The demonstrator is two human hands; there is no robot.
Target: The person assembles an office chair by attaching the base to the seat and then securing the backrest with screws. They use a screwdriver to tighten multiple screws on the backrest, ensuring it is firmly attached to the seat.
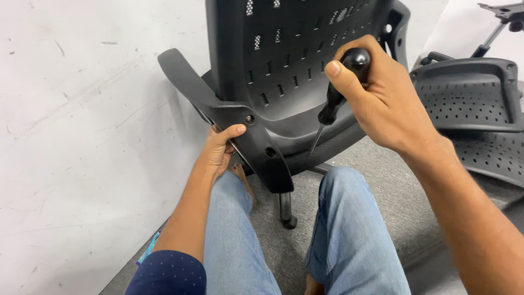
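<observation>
My right hand [382,104] clenched a black screwdriver [341,87], tip slanting down-left toward the chair frame [262,136] on the floor [393,191]; my left hand [221,147] gripped the frame's lower left edge.

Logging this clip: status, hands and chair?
Left hand grips the chair armrest bracket. Right hand holds a screwdriver, tip pointing at the chair's lower back. Spare chair parts lie at right, apart.
</observation>
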